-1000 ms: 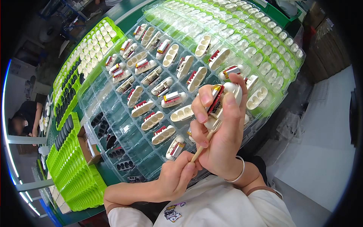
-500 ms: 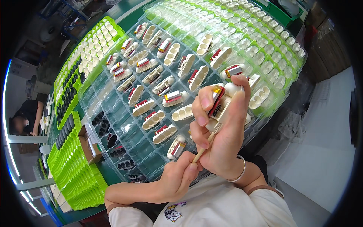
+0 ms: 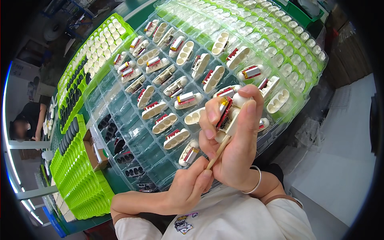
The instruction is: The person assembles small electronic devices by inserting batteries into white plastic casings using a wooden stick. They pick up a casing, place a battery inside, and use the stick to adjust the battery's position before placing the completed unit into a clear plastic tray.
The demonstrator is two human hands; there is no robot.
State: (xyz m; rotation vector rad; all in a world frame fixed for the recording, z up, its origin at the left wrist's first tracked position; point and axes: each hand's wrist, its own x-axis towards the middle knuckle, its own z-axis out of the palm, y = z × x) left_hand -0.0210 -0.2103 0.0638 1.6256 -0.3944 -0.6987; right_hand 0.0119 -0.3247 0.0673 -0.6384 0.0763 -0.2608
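Note:
In front of my chest my right hand (image 3: 236, 148), with a bangle on its wrist, is closed around a small white plastic case (image 3: 233, 126). The case carries a red circuit board and a silver block with yellow tape. My left hand (image 3: 190, 186) pinches a thin wooden stick (image 3: 218, 153) that slants up to the case's lower end. Fingers of my right hand cover part of the case, and the exact contact at the stick's tip is hard to make out. Below both hands, a clear compartment tray (image 3: 146, 138) holds several similar white cases and black ones.
Left of the tray is a bright green tray (image 3: 82, 176), with black and white oval shells in the stack beyond. A cardboard box (image 3: 93, 150) sits between them. Clear blister trays (image 3: 276, 48) lie at the far right. Another person (image 3: 30, 120) is at the far left.
My right hand and the case have shifted slightly, and the stick is at a slightly different angle. The trays appear a little lower and to the right. Both grips are kept.

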